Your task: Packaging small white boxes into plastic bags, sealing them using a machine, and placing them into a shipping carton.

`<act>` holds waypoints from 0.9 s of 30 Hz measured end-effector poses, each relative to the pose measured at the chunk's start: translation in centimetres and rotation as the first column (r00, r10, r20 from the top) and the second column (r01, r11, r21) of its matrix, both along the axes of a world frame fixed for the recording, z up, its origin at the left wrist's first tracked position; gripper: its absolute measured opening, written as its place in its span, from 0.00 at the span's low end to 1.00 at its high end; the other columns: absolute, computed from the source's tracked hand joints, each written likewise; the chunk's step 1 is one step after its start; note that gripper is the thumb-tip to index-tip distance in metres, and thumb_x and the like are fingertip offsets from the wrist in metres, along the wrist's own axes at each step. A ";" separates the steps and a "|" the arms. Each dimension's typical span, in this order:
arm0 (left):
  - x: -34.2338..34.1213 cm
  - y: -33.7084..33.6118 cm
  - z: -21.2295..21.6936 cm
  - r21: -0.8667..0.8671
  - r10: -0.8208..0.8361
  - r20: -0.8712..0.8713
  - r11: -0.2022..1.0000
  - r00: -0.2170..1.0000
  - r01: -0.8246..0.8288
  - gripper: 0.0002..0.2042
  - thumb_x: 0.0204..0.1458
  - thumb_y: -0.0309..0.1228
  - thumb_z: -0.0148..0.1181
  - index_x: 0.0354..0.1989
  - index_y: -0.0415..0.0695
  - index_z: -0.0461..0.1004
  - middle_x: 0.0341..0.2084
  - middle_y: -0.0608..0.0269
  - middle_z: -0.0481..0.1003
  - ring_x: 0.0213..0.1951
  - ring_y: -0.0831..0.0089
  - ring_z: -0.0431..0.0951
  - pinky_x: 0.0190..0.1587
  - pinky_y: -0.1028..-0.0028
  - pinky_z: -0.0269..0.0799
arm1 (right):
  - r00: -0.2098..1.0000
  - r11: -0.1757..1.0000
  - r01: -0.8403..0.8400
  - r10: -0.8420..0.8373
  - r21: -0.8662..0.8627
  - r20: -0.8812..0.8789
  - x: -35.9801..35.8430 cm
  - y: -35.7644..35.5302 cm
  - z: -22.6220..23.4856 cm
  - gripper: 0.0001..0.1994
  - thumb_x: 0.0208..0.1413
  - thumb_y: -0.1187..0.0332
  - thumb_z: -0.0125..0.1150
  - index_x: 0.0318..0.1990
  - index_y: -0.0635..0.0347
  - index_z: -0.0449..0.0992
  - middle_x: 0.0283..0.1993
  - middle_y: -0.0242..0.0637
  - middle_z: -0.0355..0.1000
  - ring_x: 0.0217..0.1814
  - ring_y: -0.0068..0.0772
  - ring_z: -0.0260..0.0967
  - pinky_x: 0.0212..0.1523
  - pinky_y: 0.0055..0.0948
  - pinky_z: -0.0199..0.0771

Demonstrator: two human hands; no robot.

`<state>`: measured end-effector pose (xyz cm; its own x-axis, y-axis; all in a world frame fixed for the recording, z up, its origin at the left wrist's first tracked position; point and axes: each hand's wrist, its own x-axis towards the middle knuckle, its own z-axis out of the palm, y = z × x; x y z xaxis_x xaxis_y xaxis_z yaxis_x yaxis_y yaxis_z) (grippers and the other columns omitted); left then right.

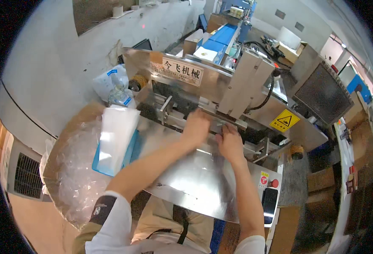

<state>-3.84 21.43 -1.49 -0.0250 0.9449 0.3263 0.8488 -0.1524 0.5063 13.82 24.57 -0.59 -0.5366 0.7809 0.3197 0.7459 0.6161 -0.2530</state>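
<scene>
Both hands are at the slot of a steel machine with a metal table (182,182). My left hand (196,127) is smeared by motion, its fingertips at the metal bar (233,120) below the upright housing (246,82); whether it holds anything does not show. Close by on the right, my right hand (230,142) has its fingers bent and drawn together at the bar's front edge. What they grip, if anything, is too small to make out. Beside my left forearm, a stack of clear plastic bags (118,135) lies in a blue tray (103,168).
A large carton lined with clear plastic (78,169) stands at the left. On the machine's right corner are a red button (274,183) and a phone (270,203). Behind the machine runs a blue conveyor (218,40); a dark-screened panel (325,91) stands at the right.
</scene>
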 end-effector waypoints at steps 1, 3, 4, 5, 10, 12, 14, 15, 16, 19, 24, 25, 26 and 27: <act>2.1 -2.6 0.5 0.013 0.032 -0.309 0.999 0.951 -0.030 0.26 0.47 0.40 0.62 0.53 0.39 0.70 0.51 0.46 0.73 0.58 0.49 0.68 0.60 0.54 0.61 | 0.999 0.999 0.034 -0.034 0.020 0.000 0.8 0.3 -0.3 0.17 0.54 0.66 0.59 0.48 0.69 0.74 0.53 0.60 0.69 0.57 0.59 0.66 0.56 0.47 0.68; 3.7 -10.1 -2.5 0.127 -0.043 -0.259 0.989 0.965 0.078 0.29 0.48 0.44 0.62 0.54 0.36 0.69 0.55 0.41 0.68 0.62 0.45 0.62 0.63 0.48 0.54 | 0.999 0.999 0.038 -0.038 0.030 -0.014 -0.1 0.0 0.0 0.16 0.54 0.65 0.59 0.45 0.69 0.75 0.52 0.60 0.70 0.56 0.59 0.67 0.55 0.47 0.69; 3.9 -13.4 -3.5 0.053 -0.065 -0.209 0.996 0.976 0.078 0.30 0.49 0.46 0.62 0.54 0.35 0.69 0.57 0.41 0.67 0.63 0.44 0.60 0.64 0.46 0.51 | 1.000 0.999 0.028 -0.028 -0.030 0.014 -1.1 0.0 0.7 0.17 0.54 0.63 0.59 0.46 0.69 0.75 0.51 0.57 0.72 0.54 0.58 0.69 0.54 0.47 0.69; 3.7 -15.5 -4.0 -0.017 -0.090 -0.148 0.996 0.985 0.089 0.31 0.50 0.47 0.61 0.54 0.34 0.68 0.58 0.40 0.65 0.64 0.44 0.59 0.65 0.45 0.49 | 0.998 0.996 0.029 -0.024 -0.087 0.050 -1.8 -0.2 1.1 0.18 0.55 0.62 0.58 0.46 0.69 0.74 0.50 0.54 0.74 0.52 0.56 0.71 0.53 0.48 0.70; 1.5 -16.4 -3.2 -0.038 0.060 -0.257 0.997 0.964 -0.073 0.32 0.51 0.52 0.59 0.53 0.34 0.69 0.59 0.41 0.63 0.65 0.44 0.56 0.66 0.44 0.47 | 0.995 0.999 0.044 -0.046 0.029 0.084 -2.1 0.1 0.5 0.18 0.56 0.59 0.58 0.43 0.68 0.76 0.45 0.55 0.74 0.47 0.56 0.73 0.51 0.49 0.70; 1.6 -16.8 -3.1 -0.014 0.011 -0.211 1.000 0.977 -0.014 0.33 0.52 0.53 0.57 0.54 0.34 0.68 0.59 0.41 0.63 0.65 0.44 0.56 0.66 0.45 0.48 | 0.990 0.998 0.060 -0.059 -0.006 0.127 -2.5 0.0 0.6 0.19 0.57 0.58 0.57 0.43 0.69 0.76 0.44 0.55 0.74 0.46 0.56 0.73 0.51 0.49 0.70; 2.6 -17.4 -3.6 0.025 -0.009 -0.176 1.000 0.984 0.013 0.33 0.52 0.53 0.57 0.55 0.34 0.68 0.59 0.40 0.63 0.65 0.43 0.56 0.66 0.46 0.48 | 0.991 0.992 0.089 -0.097 0.084 0.095 -2.5 0.2 0.1 0.15 0.55 0.59 0.58 0.38 0.65 0.75 0.41 0.52 0.73 0.46 0.56 0.72 0.46 0.50 0.71; 3.2 -18.0 -3.9 0.049 -0.031 -0.142 0.998 0.989 0.039 0.33 0.53 0.53 0.57 0.56 0.34 0.68 0.59 0.40 0.63 0.65 0.43 0.56 0.66 0.46 0.49 | 0.991 0.993 0.084 -0.093 0.087 0.098 -2.8 0.1 0.3 0.15 0.55 0.59 0.58 0.38 0.65 0.75 0.41 0.52 0.73 0.46 0.56 0.72 0.46 0.50 0.71; 3.5 -18.3 -4.2 0.059 -0.012 -0.128 0.998 0.992 0.020 0.33 0.53 0.53 0.56 0.57 0.35 0.67 0.59 0.40 0.63 0.65 0.44 0.57 0.66 0.46 0.49 | 0.988 0.998 0.060 -0.064 0.036 0.139 -3.3 0.1 0.4 0.16 0.56 0.58 0.57 0.41 0.63 0.75 0.42 0.51 0.73 0.47 0.55 0.71 0.47 0.50 0.71; 4.5 -19.1 -4.3 0.094 0.021 -0.134 0.995 0.991 -0.009 0.33 0.54 0.52 0.56 0.57 0.35 0.67 0.59 0.40 0.63 0.64 0.44 0.57 0.65 0.46 0.49 | 0.984 0.998 0.035 -0.042 0.045 0.173 -3.5 0.5 -0.6 0.19 0.57 0.55 0.56 0.48 0.59 0.74 0.46 0.49 0.73 0.50 0.53 0.71 0.48 0.51 0.71; 4.3 -19.1 -4.3 0.092 0.032 -0.096 0.995 0.995 -0.023 0.33 0.55 0.52 0.53 0.58 0.35 0.65 0.60 0.40 0.62 0.65 0.43 0.56 0.66 0.45 0.46 | 0.980 0.992 0.038 -0.060 0.119 0.192 -3.8 0.7 -1.1 0.23 0.58 0.52 0.53 0.55 0.56 0.71 0.53 0.46 0.69 0.53 0.53 0.70 0.50 0.55 0.69; 4.3 -19.1 -4.3 0.053 0.018 -0.097 0.999 0.995 -0.013 0.33 0.57 0.53 0.52 0.60 0.36 0.63 0.61 0.40 0.60 0.66 0.43 0.54 0.66 0.43 0.44 | 0.979 0.995 0.046 -0.063 0.093 0.196 -4.0 0.7 -1.0 0.23 0.58 0.51 0.52 0.56 0.56 0.71 0.54 0.46 0.69 0.54 0.53 0.70 0.50 0.56 0.69; 4.2 -19.0 -4.3 0.059 0.020 -0.091 0.998 0.996 -0.015 0.33 0.57 0.53 0.52 0.60 0.36 0.63 0.61 0.40 0.60 0.66 0.43 0.54 0.66 0.43 0.44 | 0.978 0.996 0.053 -0.066 0.067 0.200 -4.1 0.8 -0.9 0.24 0.58 0.51 0.52 0.56 0.56 0.70 0.54 0.46 0.68 0.54 0.54 0.69 0.50 0.57 0.68; 4.2 -19.0 -4.4 0.059 0.030 -0.089 0.998 0.996 -0.025 0.33 0.57 0.53 0.52 0.60 0.36 0.63 0.61 0.40 0.60 0.66 0.43 0.54 0.67 0.43 0.44 | 0.976 0.996 0.050 -0.064 0.073 0.207 -4.4 0.7 -0.7 0.24 0.58 0.51 0.52 0.56 0.56 0.70 0.54 0.46 0.68 0.54 0.54 0.69 0.50 0.57 0.68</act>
